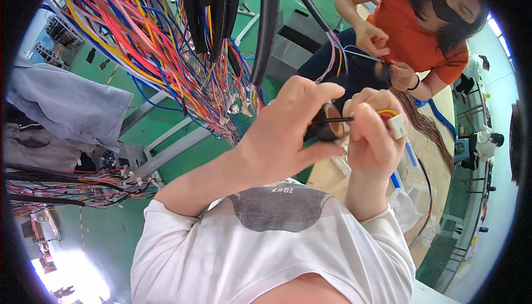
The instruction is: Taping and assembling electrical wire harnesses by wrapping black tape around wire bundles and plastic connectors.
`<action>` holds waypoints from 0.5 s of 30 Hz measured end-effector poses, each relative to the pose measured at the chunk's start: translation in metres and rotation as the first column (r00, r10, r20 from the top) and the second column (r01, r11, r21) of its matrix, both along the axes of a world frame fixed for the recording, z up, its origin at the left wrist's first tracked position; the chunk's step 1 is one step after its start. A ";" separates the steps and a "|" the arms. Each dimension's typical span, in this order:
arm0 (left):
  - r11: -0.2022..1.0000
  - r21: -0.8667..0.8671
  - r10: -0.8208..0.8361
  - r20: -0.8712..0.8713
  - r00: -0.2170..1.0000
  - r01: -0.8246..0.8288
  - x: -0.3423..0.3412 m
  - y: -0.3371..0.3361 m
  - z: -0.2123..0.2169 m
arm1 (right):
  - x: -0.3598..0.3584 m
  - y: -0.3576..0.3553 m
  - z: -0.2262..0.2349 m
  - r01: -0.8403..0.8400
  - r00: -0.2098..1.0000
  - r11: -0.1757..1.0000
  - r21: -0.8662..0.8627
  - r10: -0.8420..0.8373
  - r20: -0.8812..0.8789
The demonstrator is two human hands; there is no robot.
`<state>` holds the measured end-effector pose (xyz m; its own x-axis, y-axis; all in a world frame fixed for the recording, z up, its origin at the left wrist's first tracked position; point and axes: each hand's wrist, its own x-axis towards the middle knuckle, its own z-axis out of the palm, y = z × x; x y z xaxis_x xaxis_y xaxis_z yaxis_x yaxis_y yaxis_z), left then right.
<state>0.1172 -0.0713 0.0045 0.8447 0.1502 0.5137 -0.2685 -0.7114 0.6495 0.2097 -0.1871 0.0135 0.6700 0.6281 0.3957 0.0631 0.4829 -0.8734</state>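
Observation:
My left hand (288, 132) is raised in front of my chest, fingers closed around a dark roll of tape (327, 129) with a thin black strand (335, 119) running to the right. My right hand (371, 138) sits just beside it, pinching that strand and gripping short red and yellow wires that end in a small white connector (398, 126). The two hands almost touch. My white shirt (277, 237) fills the lower middle of the view.
A thick bundle of coloured wires (149, 43) and black sleeved cables (266, 21) hangs at upper left. A person in an orange top (410, 32) handles wires at upper right over a wooden bench (438, 154). More wire harnesses (72, 185) lie at left on the green floor.

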 end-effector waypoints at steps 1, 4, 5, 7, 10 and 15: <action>1.000 -0.004 -0.003 0.000 1.000 0.003 0.004 0.001 -0.003 | 0.000 0.000 -0.002 0.003 1.000 1.000 -0.004 -0.003 0.000; 0.926 -0.320 0.135 -0.213 0.968 -0.200 0.005 -0.001 -0.007 | -0.002 0.001 -0.005 0.076 0.978 0.993 -0.088 -0.057 0.202; 0.928 -0.319 0.129 -0.213 0.969 -0.194 0.006 0.001 -0.007 | -0.003 0.001 -0.005 0.081 0.977 0.993 -0.087 -0.062 0.203; 0.612 -0.761 -0.278 0.048 0.959 0.216 0.008 0.005 -0.008 | -0.003 0.001 -0.004 0.061 0.996 0.997 -0.040 -0.059 0.061; 0.324 -0.923 -0.293 0.110 0.950 0.207 -0.001 0.008 0.002 | -0.001 0.000 -0.007 0.103 0.991 0.995 -0.015 -0.102 0.088; 0.889 -0.311 -0.184 0.430 0.884 0.337 0.004 0.016 -0.017 | 0.008 -0.004 0.000 -0.043 0.967 0.998 0.044 0.053 -0.249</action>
<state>0.1214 -0.0555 -0.0127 0.6299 0.1935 0.7522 -0.6881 -0.3102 0.6560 0.2178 -0.1907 0.0133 0.7204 0.6494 0.2436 -0.1791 0.5135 -0.8392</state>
